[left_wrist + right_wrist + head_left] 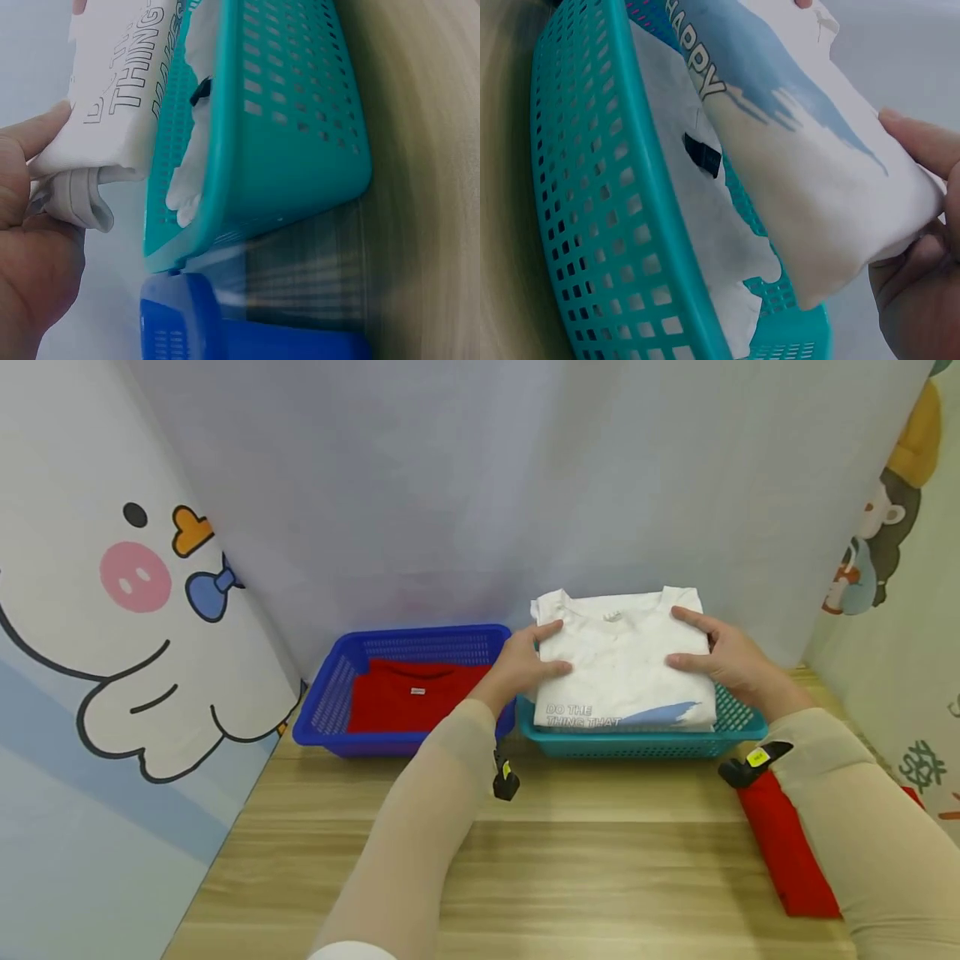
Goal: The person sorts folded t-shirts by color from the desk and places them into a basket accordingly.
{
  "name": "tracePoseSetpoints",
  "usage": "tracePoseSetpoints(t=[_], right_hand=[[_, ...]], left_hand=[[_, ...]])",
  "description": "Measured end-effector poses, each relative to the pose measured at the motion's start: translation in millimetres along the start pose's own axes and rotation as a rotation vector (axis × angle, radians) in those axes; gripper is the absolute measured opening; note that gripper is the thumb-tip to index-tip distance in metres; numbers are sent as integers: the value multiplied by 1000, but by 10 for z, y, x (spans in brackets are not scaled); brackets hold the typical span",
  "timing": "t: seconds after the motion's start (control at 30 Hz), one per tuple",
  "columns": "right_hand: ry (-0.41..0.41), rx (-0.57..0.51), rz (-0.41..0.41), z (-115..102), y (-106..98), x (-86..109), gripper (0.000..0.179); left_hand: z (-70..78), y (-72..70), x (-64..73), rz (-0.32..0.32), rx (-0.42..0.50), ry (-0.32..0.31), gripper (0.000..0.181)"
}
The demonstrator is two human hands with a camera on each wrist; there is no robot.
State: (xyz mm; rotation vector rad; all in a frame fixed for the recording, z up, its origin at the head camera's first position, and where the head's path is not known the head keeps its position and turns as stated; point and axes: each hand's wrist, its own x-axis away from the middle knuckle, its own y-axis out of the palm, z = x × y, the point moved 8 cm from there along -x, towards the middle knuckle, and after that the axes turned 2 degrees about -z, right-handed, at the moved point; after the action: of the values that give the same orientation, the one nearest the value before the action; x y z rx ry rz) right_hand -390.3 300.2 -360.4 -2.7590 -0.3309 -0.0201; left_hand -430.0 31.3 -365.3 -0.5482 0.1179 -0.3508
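Observation:
A folded white T-shirt (pixel 611 652) with printed lettering and a blue brush stroke is held over the teal basket (pixel 622 745). My left hand (pixel 521 667) grips its left side, thumb on top and fingers curled beneath, as the left wrist view shows. At the opposite side my right hand (pixel 731 664) holds the shirt the same way, thumb above and fingers under the fold (pixel 919 262). Inside the teal basket, below the held shirt, lies another white garment (pixel 697 187) with a small black tag (pixel 703 154).
Left of the teal basket stands a blue basket (pixel 322 710) holding a folded red shirt (pixel 412 697). Another red garment (pixel 787 852) lies on the wooden table (pixel 600 860) by my right forearm. A pale curtain (pixel 480 493) hangs close behind the baskets.

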Motion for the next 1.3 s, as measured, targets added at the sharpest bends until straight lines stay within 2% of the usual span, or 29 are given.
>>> tracePoseSetpoints(t=[0.23, 0.47, 0.63, 0.93, 1.13, 1.3], right_hand=[[40, 78, 16, 124, -21, -8, 90], [48, 135, 21, 188, -17, -9, 91], [52, 144, 37, 222, -18, -18, 92], [95, 235, 28, 341, 50, -81, 96], [125, 253, 27, 380, 71, -69, 94], [156, 298, -2, 401, 88, -59, 93]], left_hand=[[-100, 122, -1, 5, -4, -6, 76], [-151, 149, 18, 33, -44, -4, 76], [-168, 176, 17, 36, -30, 3, 76], [-247, 247, 34, 1, -42, -17, 80], [-282, 267, 32, 6, -47, -32, 83], [-277, 272, 34, 4, -90, -37, 83]])
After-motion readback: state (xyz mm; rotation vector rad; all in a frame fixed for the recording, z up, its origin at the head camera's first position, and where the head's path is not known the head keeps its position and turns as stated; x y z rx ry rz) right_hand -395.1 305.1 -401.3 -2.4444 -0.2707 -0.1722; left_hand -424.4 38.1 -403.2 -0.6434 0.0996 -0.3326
